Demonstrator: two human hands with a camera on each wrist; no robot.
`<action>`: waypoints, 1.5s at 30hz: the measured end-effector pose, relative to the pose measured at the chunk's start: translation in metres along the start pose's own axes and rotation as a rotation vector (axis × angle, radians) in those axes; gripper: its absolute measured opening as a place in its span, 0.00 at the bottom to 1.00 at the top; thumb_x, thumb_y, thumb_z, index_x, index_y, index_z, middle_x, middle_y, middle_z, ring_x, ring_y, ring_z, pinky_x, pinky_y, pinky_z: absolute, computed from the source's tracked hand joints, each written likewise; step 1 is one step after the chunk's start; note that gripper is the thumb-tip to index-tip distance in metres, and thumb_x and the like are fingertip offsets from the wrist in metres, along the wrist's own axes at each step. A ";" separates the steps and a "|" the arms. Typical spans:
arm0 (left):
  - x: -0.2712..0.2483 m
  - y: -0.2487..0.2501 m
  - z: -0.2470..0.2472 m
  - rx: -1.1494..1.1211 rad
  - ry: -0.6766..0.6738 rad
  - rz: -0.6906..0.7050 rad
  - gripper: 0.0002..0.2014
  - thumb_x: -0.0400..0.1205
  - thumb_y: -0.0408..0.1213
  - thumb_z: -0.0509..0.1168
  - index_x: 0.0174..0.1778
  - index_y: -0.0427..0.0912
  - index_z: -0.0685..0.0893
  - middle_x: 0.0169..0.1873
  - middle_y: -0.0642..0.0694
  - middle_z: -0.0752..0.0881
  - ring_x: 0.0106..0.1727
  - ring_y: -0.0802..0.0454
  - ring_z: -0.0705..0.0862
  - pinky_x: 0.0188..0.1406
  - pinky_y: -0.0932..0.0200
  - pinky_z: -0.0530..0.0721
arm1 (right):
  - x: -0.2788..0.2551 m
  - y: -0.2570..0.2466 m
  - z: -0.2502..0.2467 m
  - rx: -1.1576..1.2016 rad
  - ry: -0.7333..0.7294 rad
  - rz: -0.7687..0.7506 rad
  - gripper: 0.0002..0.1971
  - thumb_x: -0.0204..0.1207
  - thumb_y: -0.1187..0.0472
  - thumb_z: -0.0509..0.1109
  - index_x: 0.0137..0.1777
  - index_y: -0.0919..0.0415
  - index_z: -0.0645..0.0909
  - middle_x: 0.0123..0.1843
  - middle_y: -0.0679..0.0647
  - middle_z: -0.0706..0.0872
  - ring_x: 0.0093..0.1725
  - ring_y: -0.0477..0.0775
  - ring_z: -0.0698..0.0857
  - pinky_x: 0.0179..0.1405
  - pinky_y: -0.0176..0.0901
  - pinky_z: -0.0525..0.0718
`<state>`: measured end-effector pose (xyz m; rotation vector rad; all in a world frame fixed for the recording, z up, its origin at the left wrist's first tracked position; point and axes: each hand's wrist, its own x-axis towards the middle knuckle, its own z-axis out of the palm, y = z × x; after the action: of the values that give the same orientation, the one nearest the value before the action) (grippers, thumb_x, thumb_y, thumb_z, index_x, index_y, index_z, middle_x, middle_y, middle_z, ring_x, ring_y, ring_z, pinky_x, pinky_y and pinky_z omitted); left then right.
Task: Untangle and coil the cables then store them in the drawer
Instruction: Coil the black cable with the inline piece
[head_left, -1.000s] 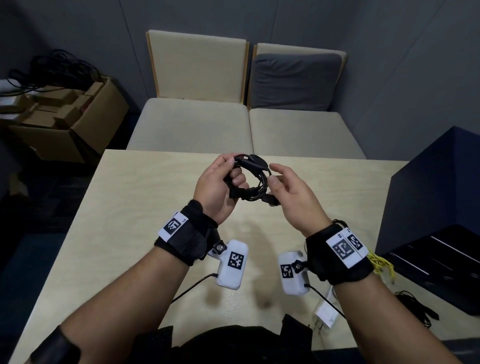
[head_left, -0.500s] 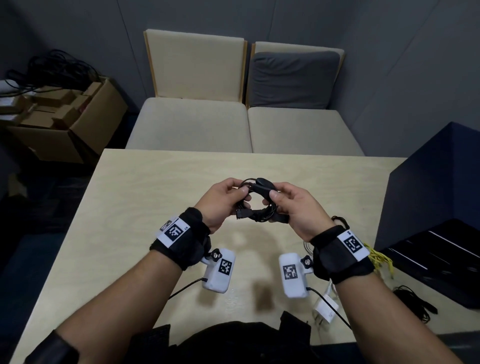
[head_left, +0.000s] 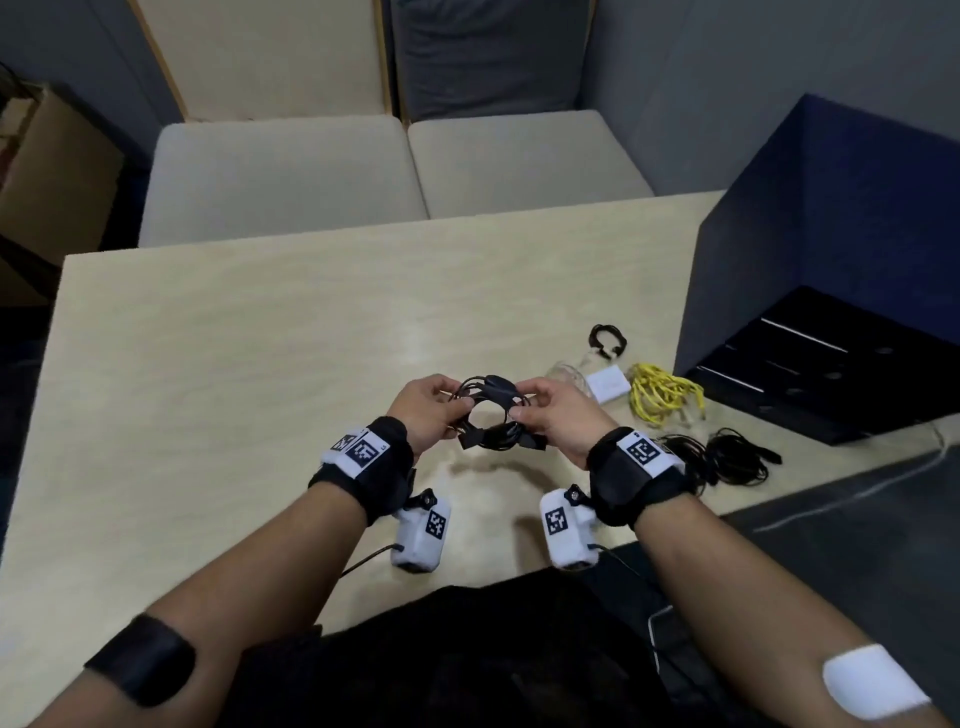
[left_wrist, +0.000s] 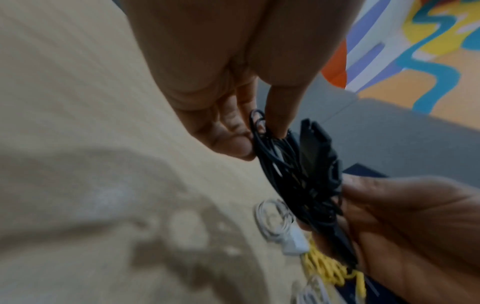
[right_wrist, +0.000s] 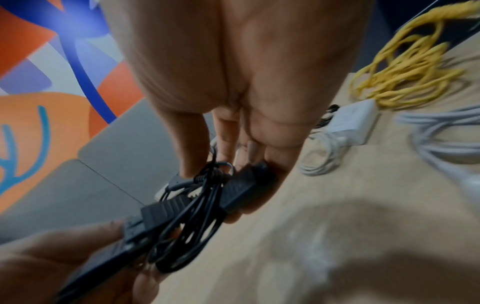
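Both hands hold one coiled black cable (head_left: 488, 415) in the air above the pale wooden table (head_left: 234, 364), near its front edge. The left hand (head_left: 423, 410) pinches the loops on its side between thumb and fingers, and the right hand (head_left: 556, 415) grips the opposite side, fingers curled round the strands and a black plug at the end (the wrist views are blurred, but the pinch shows in both). The coil hangs between the two hands as a small ring with a thicker black block on its top edge. To the right on the table lie a tangled yellow cable (head_left: 660, 395), a white adapter (head_left: 610, 382) with its thin white cord (right_wrist: 320, 156), a small black loop (head_left: 607, 340) farther back, and a loose heap of black cable (head_left: 737, 457) by the right wrist. The dark drawer unit (head_left: 831, 249) stands at the table's right end, one drawer (head_left: 810, 364) pulled out.
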<state>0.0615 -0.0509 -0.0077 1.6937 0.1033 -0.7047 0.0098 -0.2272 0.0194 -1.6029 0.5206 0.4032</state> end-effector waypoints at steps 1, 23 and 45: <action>0.002 -0.006 0.007 0.028 -0.001 -0.016 0.06 0.79 0.27 0.68 0.41 0.42 0.80 0.30 0.43 0.81 0.28 0.52 0.80 0.31 0.58 0.82 | 0.000 0.007 -0.004 -0.026 0.000 0.021 0.14 0.77 0.75 0.68 0.61 0.66 0.78 0.33 0.53 0.82 0.31 0.51 0.83 0.29 0.39 0.83; 0.012 -0.057 0.075 0.441 0.300 -0.251 0.03 0.79 0.34 0.68 0.46 0.40 0.82 0.40 0.44 0.82 0.42 0.46 0.80 0.42 0.60 0.75 | 0.026 0.076 -0.044 -0.408 -0.095 0.154 0.17 0.73 0.71 0.67 0.62 0.64 0.81 0.41 0.55 0.85 0.43 0.59 0.87 0.52 0.58 0.87; 0.001 0.062 0.142 0.594 0.008 0.354 0.14 0.80 0.34 0.64 0.62 0.42 0.82 0.61 0.45 0.81 0.59 0.49 0.79 0.55 0.66 0.70 | -0.048 0.060 -0.184 -0.195 0.394 0.072 0.10 0.80 0.67 0.66 0.60 0.64 0.80 0.43 0.54 0.84 0.35 0.53 0.83 0.31 0.40 0.82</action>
<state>0.0339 -0.1976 0.0343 2.2022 -0.4318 -0.4824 -0.0724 -0.4086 0.0138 -1.8677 0.8605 0.1931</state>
